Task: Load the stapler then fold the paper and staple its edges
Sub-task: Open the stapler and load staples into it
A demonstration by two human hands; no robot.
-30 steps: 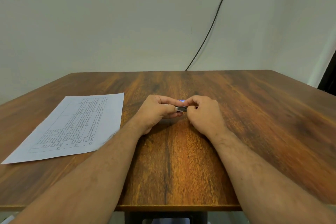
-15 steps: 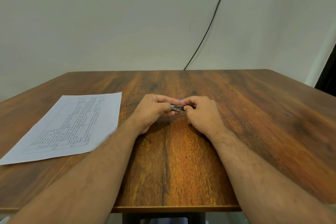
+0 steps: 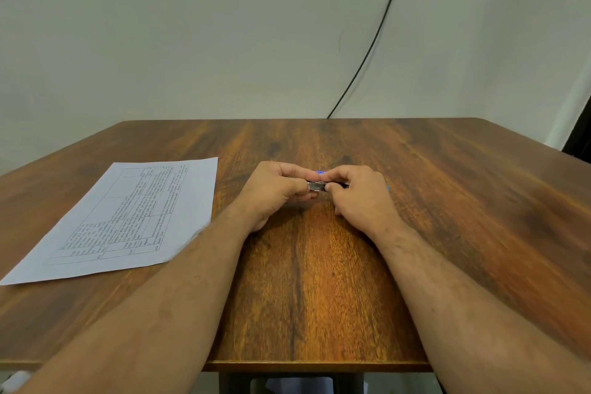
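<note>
Small metal stapler (image 3: pixel 317 185), blue-topped, pinched between both hands.

The paper (image 3: pixel 128 217) on the table (image 3: pixel 447 201) carried a printed table of text, too small and blurred to be read; no other legible marking was found.

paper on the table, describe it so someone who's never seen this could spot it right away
Start at the wooden table and look to its left side, left of the left hand. The paper lies flat and unfolded there, at a slant. It is the only white sheet in view, printed with a ruled grid of small text, and neither hand touches it.
</note>
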